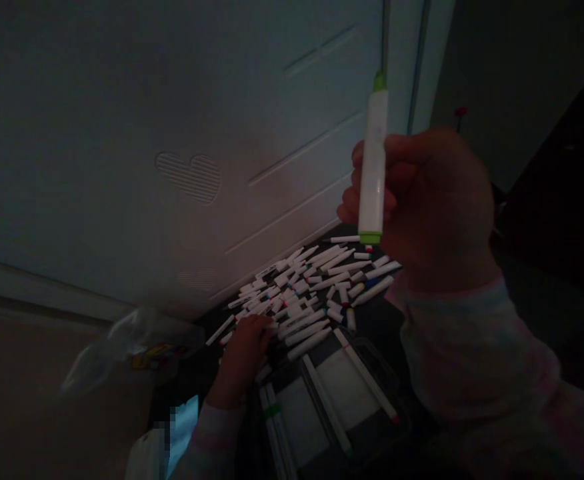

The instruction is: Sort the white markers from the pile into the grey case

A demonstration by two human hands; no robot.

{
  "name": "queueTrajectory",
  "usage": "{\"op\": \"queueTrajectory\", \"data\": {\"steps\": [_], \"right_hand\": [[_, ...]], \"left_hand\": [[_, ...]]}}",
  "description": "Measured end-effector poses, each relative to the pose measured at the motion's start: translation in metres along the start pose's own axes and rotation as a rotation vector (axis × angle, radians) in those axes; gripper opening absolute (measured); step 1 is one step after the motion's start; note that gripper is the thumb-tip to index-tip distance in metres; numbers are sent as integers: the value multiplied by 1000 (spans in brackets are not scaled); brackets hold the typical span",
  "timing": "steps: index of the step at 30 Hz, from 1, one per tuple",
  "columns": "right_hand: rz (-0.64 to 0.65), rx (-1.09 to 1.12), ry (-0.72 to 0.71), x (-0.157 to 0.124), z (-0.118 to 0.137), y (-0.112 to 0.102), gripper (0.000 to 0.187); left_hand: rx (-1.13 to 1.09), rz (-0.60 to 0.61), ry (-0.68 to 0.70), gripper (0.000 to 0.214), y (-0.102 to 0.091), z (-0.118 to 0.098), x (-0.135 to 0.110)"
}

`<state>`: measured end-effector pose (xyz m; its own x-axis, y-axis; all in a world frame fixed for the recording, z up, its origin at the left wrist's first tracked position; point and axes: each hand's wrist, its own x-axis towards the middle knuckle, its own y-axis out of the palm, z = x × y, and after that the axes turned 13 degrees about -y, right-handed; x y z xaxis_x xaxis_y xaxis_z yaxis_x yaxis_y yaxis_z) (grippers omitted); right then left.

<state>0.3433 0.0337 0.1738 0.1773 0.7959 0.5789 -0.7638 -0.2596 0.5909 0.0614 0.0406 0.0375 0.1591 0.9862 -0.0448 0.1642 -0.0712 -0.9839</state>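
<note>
My right hand (pixel 422 193) is closed round a marker (pixel 373 153) with a white barrel, held up in front of the wall panel. The marker stands nearly upright, with a green tip section at its top and a green end at the bottom. Lower down, my left hand (pixel 245 353) reaches into a pile of loose white markers and caps (pixel 322 267). Its fingers are curled together at the pile's near edge; what they grip, if anything, is too dark to make out. Many markers in the pile lie without caps, and short caps with coloured ends lie among them.
A see-through case (pixel 352 387) lies in front of the pile, with several markers on it. To the left are a crumpled clear plastic bag (pixel 112 347) and a lit screen (pixel 183 427). A pale panel with a heart relief (pixel 192 179) rises behind the pile. Lighting is dim.
</note>
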Motion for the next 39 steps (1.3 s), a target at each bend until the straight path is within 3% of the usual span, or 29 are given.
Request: {"op": "queueTrajectory", "data": {"steps": [24,30,39], "right_hand": [[25,-7,-14,1,0,-1,23],[19,-7,-47,1,-1,-1,29],[26,-21,-36,1,-1,-1,27]], "left_hand": [[-36,-94,118,25,20,-3,-4],[-10,-121,108,26,19,9,-2],[30,-136,95,20,9,0,0]]}}
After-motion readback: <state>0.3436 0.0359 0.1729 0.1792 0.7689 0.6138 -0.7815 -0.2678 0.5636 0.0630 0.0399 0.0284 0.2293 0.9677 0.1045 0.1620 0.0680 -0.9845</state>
